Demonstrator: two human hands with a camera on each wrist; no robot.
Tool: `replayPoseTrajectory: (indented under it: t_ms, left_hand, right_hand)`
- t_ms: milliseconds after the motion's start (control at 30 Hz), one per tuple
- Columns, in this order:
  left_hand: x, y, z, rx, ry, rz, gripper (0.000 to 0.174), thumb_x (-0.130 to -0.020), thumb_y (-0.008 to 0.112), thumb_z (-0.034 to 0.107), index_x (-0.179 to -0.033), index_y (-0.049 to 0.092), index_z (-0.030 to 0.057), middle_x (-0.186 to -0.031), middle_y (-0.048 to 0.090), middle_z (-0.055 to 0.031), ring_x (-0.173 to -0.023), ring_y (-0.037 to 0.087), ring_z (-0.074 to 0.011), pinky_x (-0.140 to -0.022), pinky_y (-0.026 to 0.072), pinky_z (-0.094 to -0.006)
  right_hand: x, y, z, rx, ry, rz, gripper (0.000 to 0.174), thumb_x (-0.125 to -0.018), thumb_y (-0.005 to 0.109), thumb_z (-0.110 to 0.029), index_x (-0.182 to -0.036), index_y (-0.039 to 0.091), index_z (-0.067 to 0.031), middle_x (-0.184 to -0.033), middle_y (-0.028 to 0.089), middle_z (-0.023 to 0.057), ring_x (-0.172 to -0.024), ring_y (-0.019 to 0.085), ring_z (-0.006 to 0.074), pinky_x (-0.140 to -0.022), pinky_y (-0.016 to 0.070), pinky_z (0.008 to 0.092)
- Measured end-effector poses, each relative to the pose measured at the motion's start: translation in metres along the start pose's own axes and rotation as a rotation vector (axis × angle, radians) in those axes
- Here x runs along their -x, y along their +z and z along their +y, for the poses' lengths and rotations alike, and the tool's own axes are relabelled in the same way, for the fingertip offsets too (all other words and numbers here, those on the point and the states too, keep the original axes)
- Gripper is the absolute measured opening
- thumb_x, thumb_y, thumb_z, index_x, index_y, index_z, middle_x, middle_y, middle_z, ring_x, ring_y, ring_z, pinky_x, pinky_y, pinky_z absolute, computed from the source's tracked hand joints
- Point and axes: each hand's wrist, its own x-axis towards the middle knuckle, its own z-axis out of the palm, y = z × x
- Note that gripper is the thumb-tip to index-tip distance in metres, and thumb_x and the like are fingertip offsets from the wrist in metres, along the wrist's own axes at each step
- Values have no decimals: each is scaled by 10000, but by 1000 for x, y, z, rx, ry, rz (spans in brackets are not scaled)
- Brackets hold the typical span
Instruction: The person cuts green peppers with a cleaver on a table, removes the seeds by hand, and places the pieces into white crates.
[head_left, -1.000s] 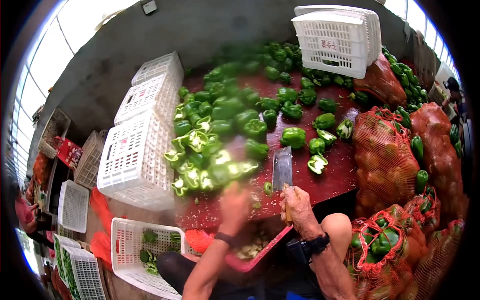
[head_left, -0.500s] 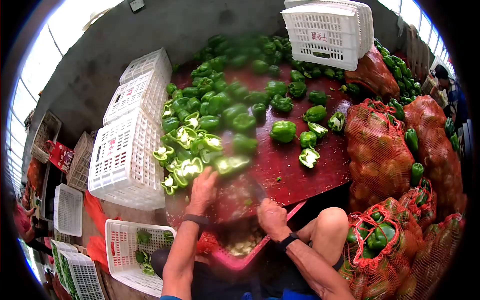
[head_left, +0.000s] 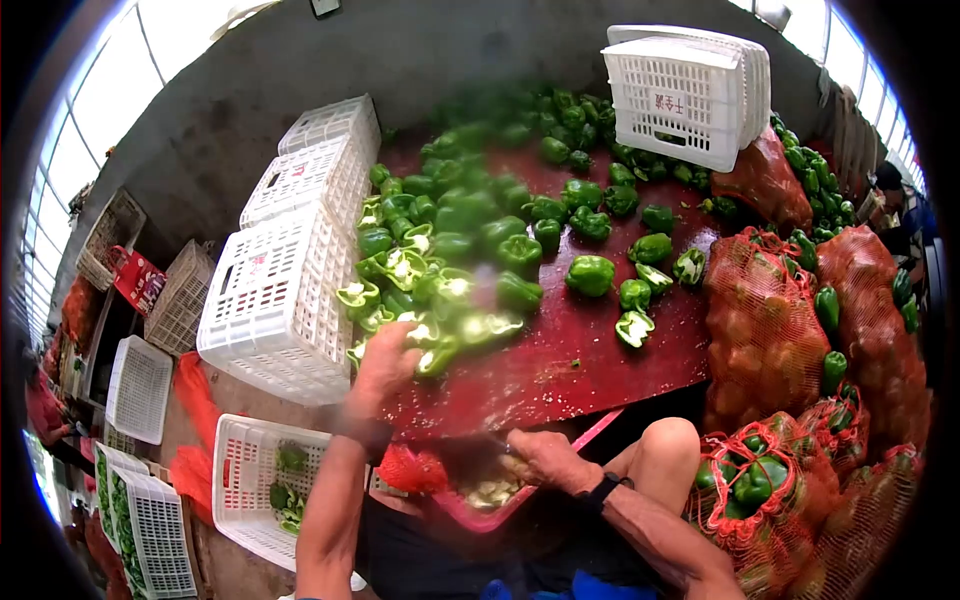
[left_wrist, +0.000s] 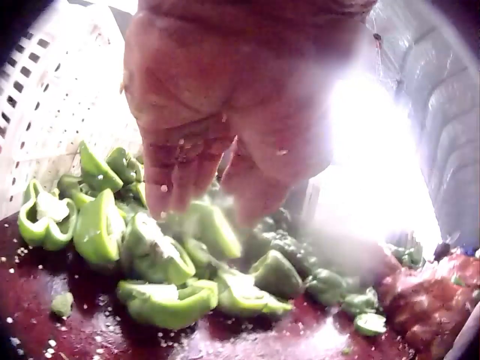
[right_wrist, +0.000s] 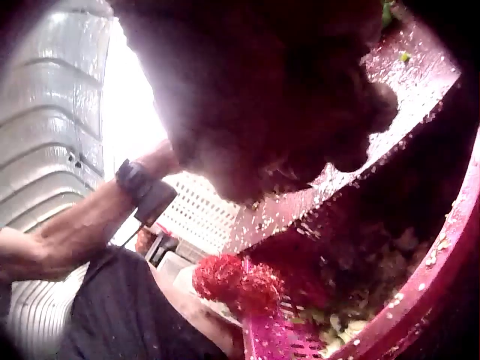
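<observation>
Cut green bell peppers with pale cores (head_left: 406,270): heaped on the left part of the dark red counter (head_left: 645,370), some skin up, some showing their hollow insides.
Left hand (head_left: 385,365): grip fairly wide, fingers reaching down with a gap between them, tips among the cut pieces at the near side of the heap.
Right hand (head_left: 555,462): fingers curled, over the pink plastic basket (head_left: 480,523) by the counter's near edge; cannot tell whether the grip holds anything, the right wrist view being too dark.
Pale scraps (head_left: 490,493): inside the pink plastic basket, near a bright red mesh bundle (head_left: 415,470).
Whole green bell peppers (head_left: 590,276): scattered mid-counter, massed toward the grey wall (head_left: 430,55).
White perforated plastic crates (head_left: 275,300): along the counter's left side.
Red mesh sacks (head_left: 760,340): packed full, right of the counter.
</observation>
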Motion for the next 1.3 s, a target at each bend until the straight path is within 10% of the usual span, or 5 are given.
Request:
replayPoseTrajectory:
  t_ms: [100, 400, 733, 1067, 1300]
  left_hand:
    - [-9, -4, 15, 120, -84, 20, 384, -832, 702, 48, -1206, 649, -18, -1046, 720, -155, -896, 702, -212, -789, 570, -331]
    - [-73, 90, 27, 258, -2, 59, 231, -863, 706, 104, -1074, 680, 14, -916, 733, -121, -826, 692, -182, -765, 559, -311]
    - [-144, 184, 53, -31, -264, 165, 412, -822, 715, 371, -1039, 654, 26, -970, 644, -258, -908, 624, -442, -797, 518, -533]
    - [-109, 185, -9, 647, -174, -64, 408, -870, 701, 4, -1275, 662, 24, -1126, 717, -48, -976, 660, -139, -857, 536, -265]
    - [-65, 142, 23, 577, -72, -189, 480, -823, 673, 2, -1301, 641, 37, -1212, 691, -99, -1125, 641, -198, -1006, 496, -314]
  right_hand:
    - [-6, -19, -4, 80, 246, -129, 305, -884, 608, -380, -924, 634, -79, -859, 694, 200, -840, 671, 418, -725, 530, 526]
    - [-71, -98, 38, -36, 638, 520, 366, -876, 707, -343, -889, 633, 15, -839, 689, 259, -823, 692, 431, -717, 541, 492]
    - [-94, -110, 147, 68, 721, 196, 507, -870, 670, -457, -926, 693, 46, -937, 688, 306, -935, 669, 470, -829, 523, 521]
    - [-85, -123, 92, -46, 794, -122, 496, -827, 584, -405, -1019, 718, 32, -905, 689, 307, -905, 701, 437, -810, 545, 494]
    - [-47, -144, 33, -182, 845, -219, 481, -849, 575, -390, -948, 688, 67, -770, 671, 290, -798, 701, 426, -757, 546, 495]
